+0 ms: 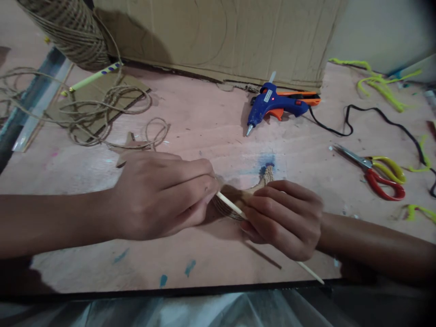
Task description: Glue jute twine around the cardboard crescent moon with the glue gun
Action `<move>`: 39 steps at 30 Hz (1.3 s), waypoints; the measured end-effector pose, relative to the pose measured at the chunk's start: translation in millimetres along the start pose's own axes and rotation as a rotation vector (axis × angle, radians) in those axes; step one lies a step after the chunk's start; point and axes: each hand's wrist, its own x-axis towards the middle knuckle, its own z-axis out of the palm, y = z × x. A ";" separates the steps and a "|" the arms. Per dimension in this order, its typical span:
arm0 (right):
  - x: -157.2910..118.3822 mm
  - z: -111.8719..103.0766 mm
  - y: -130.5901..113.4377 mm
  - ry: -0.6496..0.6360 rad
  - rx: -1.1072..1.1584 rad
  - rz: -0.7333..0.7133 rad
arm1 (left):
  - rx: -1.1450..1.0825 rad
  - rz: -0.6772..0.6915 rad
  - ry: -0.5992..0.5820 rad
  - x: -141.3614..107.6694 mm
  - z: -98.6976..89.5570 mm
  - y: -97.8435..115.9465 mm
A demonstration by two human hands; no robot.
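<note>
A thin pale wooden stick (pixel 230 205) runs slantwise between my two hands. Its upper left end is pinched in the fingers of my left hand (pixel 166 195), and my right hand (pixel 284 218) is closed round it farther down, with the other end sticking out toward the table's front edge. Beneath and behind the hands lies a piece wrapped in twine (pixel 269 175), with a blue tip at its top. Most of that piece is hidden by my fingers.
A blue glue gun (pixel 264 105) lies behind my hands, its black cord running right. Scissors (pixel 378 175) and yellow-green strands (pixel 381 86) are at the right. Loose twine (pixel 109 104), a big twine spool (pixel 73 34) and cardboard (pixel 218 36) stand or lie at the back and left.
</note>
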 end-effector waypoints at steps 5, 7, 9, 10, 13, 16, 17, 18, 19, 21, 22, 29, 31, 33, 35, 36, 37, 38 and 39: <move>-1.1 -0.4 -1.3 0.012 -0.008 0.005 | 0.034 0.006 0.002 -0.3 7.8 3.1; -0.9 -0.2 -1.2 0.009 -0.012 0.000 | 0.042 -0.013 0.007 1.0 9.6 4.0; -0.7 0.0 -0.9 0.004 -0.006 -0.006 | 0.039 -0.025 0.007 1.3 11.4 4.5; -0.7 0.1 -0.9 0.008 -0.002 -0.007 | 0.034 -0.032 0.007 1.0 12.4 4.6; -1.5 0.3 -1.2 0.007 0.011 -0.005 | 0.024 -0.040 0.011 -0.7 15.2 4.1; -2.6 0.5 -1.6 0.009 0.013 -0.001 | -0.017 -0.042 0.002 -1.1 15.1 3.1; -2.9 0.4 -1.6 0.018 0.012 -0.004 | -0.044 -0.036 -0.010 -0.8 14.1 2.8; -3.2 0.1 -1.6 0.028 0.009 -0.005 | -0.071 -0.029 -0.020 -0.3 13.0 2.5; -3.5 -0.3 -1.6 0.032 0.006 -0.007 | -0.095 -0.018 -0.024 0.2 11.8 2.3; -3.9 -1.4 -1.7 0.026 0.015 -0.016 | -0.120 0.011 -0.016 1.1 9.9 2.1; -4.0 -2.0 -1.9 0.022 0.021 -0.016 | -0.123 0.022 -0.004 1.3 9.5 2.1; -1.6 -0.6 -3.3 0.047 0.066 -0.020 | -0.104 0.069 0.015 2.1 10.1 3.6; -1.0 0.4 -3.9 0.057 0.075 -0.015 | -0.111 0.061 0.016 3.5 10.1 4.6; -1.1 1.1 -4.6 0.055 0.068 -0.011 | -0.119 0.054 0.025 5.1 10.5 5.6; -1.5 1.4 -5.3 0.048 0.048 -0.007 | -0.116 0.059 0.034 6.3 11.2 6.5; -1.6 1.4 -5.6 0.046 0.044 -0.006 | -0.115 0.063 0.032 6.7 11.5 7.0; -1.7 1.5 -5.9 0.044 0.043 -0.006 | -0.118 0.063 0.028 6.9 11.7 7.4; -1.7 1.5 -6.1 0.051 0.045 -0.006 | -0.133 0.058 0.021 6.9 11.7 7.7; -1.6 1.5 -6.3 0.053 0.049 -0.010 | -0.159 0.050 0.010 6.7 11.5 7.9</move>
